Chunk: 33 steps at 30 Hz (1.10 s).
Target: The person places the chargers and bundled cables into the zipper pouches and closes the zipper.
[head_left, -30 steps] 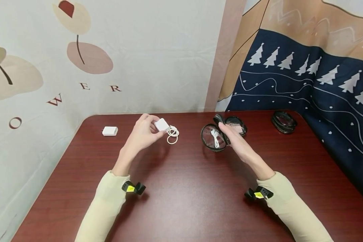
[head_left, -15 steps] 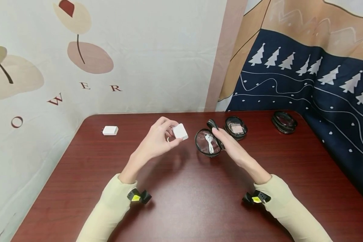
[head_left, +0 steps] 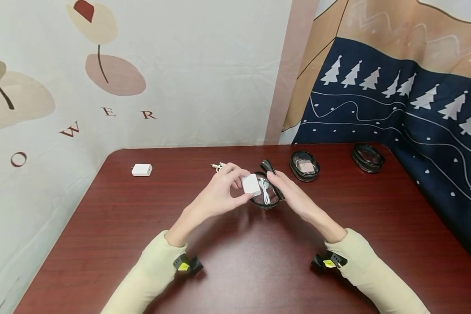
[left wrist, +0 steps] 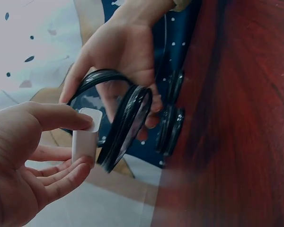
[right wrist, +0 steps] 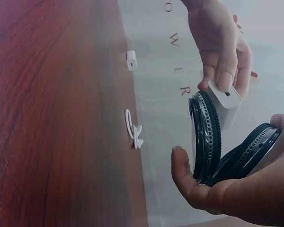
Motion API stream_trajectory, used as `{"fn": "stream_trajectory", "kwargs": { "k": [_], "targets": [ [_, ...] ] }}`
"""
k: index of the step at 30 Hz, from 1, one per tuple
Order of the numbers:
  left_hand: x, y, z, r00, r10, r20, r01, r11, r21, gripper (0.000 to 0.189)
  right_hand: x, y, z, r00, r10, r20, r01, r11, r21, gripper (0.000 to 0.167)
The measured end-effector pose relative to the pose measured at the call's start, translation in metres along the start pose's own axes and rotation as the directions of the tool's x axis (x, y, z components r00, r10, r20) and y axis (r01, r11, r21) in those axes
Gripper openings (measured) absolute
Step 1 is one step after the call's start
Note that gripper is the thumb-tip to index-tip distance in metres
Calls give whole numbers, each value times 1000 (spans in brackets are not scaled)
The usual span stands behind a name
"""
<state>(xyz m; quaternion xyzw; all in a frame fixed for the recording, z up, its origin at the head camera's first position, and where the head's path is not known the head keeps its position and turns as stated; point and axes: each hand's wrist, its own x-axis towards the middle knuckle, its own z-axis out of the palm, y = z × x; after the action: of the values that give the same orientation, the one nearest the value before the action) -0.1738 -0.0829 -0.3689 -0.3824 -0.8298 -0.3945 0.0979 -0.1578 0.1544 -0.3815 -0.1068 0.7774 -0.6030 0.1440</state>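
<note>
A white charger plug (head_left: 251, 185) is pinched between the thumb and fingers of my left hand (head_left: 216, 194), in the middle of the head view. Just right of it, my right hand (head_left: 300, 198) holds a round clear pouch (right wrist: 206, 137) with black zipper edges, its lid folded open. Inside the pouch lies a bundled white cable (head_left: 264, 191). In the right wrist view the charger plug (right wrist: 225, 104) is right by the pouch's rim; whether they touch I cannot tell. My left fingers hide part of the plug's far side.
Another white charger plug (head_left: 142, 170) lies at the table's back left. Behind my left hand is a coiled white cable (right wrist: 134, 132), partly hidden in the head view. A filled round pouch (head_left: 305, 166) and further black-rimmed round pouches (head_left: 368, 158) stand at the back right.
My left hand has carried the charger plug rightward and nearer, up to the pouch. My right hand has brought the open pouch slightly left and nearer. The coiled cable stays on the table.
</note>
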Motion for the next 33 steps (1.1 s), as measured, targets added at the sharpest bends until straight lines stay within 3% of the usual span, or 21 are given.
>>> {"fn": "stream_trajectory", "kwargs": {
  "k": [8, 16, 23, 33],
  "targets": [
    [-2, 1, 12, 1000, 3, 29, -3, 1000, 16, 41, -2, 0, 7, 1000, 14, 13, -14, 1000, -11, 66],
    [-3, 6, 21, 998, 10, 70, -18, 994, 106, 43, -4, 0, 11, 1000, 26, 2, -26, 1000, 2, 62],
    [-3, 8, 26, 996, 80, 37, -84, 984, 154, 41, -4, -2, 14, 999, 31, -5, -31, 999, 21, 59],
    [-3, 6, 28, 990, 142, -22, -138, 980, 141, 42, -3, 1, 14, 1000, 18, -20, -17, 999, 49, 60]
  ]
}}
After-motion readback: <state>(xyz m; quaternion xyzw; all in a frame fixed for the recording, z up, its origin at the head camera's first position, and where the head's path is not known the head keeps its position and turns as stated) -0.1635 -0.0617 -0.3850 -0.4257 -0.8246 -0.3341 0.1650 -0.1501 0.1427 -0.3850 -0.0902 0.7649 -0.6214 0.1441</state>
